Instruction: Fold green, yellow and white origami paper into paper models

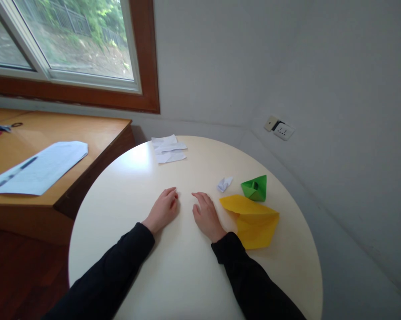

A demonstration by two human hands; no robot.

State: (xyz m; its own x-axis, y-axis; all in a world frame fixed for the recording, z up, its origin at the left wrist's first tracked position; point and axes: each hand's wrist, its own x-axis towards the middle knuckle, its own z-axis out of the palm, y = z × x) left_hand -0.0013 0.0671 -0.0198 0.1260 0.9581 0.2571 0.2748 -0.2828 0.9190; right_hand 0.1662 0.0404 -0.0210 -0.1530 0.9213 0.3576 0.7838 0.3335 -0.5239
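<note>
My left hand (pixel 163 210) rests palm down on the round cream table (pixel 127 186), fingers loosely curled and holding nothing. My right hand (pixel 206 216) lies flat close beside it, fingers slightly apart, also holding nothing. Just right of my right hand lies a folded yellow paper shape (pixel 254 220), its near corner almost touching my wrist. Behind it stands a small green folded paper boat (pixel 255 187). A tiny white folded paper piece (pixel 224 183) sits beyond my right fingertips.
A few white paper scraps (pixel 169 149) lie at the table's far edge. A wooden desk (pixel 87 133) on the left carries a printed sheet with a pen (pixel 37 168). A window is above it; a wall socket (pixel 280 129) is on the right wall.
</note>
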